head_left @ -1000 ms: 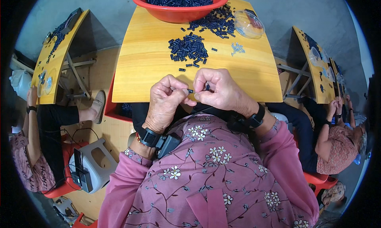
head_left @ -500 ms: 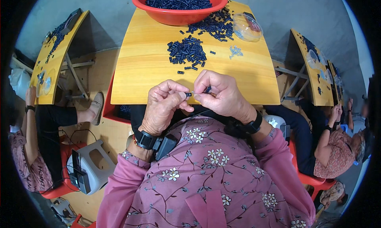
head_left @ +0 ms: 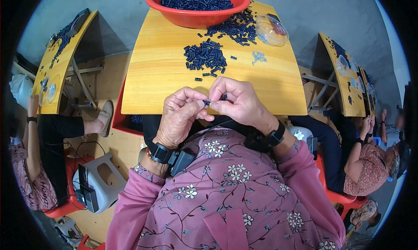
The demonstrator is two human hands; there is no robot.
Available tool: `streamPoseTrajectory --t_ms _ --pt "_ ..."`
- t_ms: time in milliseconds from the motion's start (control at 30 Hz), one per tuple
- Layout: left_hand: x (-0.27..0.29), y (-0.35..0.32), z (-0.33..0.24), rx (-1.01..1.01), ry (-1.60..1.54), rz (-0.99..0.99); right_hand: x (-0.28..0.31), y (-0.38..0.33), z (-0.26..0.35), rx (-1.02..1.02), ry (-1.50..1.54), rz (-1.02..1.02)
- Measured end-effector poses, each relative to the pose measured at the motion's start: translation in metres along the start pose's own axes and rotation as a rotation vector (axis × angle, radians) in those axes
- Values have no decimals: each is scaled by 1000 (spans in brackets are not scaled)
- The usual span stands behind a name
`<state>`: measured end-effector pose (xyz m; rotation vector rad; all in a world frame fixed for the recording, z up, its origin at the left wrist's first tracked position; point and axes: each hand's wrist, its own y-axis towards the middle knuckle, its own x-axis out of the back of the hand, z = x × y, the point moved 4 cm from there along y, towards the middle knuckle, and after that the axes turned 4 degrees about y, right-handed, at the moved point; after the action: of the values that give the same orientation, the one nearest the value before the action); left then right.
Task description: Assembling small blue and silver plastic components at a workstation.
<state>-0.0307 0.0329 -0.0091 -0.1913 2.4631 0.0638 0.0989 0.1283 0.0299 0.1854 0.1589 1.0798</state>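
At the near edge of the table, my left hand (head_left: 185, 115) pinches a small dark blue tubular plastic piece (head_left: 206, 103) between thumb and forefinger. My right hand (head_left: 238, 103) is closed too, its thumb and forefinger tips meeting that piece from the right. Whatever those tips grip is hidden. Another dark plastic piece (head_left: 224, 96) shows tucked among the curled fingers of the right hand. Beyond the hands lies a pile of similar dark pieces (head_left: 203, 56), with a small heap of shiny silvery parts (head_left: 258, 57) to its right.
A red basin (head_left: 196, 18) full of dark pieces stands at the table's far edge. Beside it are a larger spill of pieces (head_left: 237, 28) and a clear round plastic container (head_left: 271, 31). People work at tables on both sides. A grey stool (head_left: 102, 180) stands at left.
My right hand has shifted slightly left, bringing its fingertips against the piece in my left hand. The small shiny part seen between the fingertips is now hidden. My left hand stays nearly still.
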Motion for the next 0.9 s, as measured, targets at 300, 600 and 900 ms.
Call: streamPoseTrajectory --t_ms 300,600,900 --pt "1 -1 0 -5 -17 -37 4 0 -3 -54 54 -73" --pt "3 1 1 14 -83 -44 3 -1 1 -44 48 -83" --pt "2 1 0 17 -60 -65 5 -1 1 -60 -31 -116"
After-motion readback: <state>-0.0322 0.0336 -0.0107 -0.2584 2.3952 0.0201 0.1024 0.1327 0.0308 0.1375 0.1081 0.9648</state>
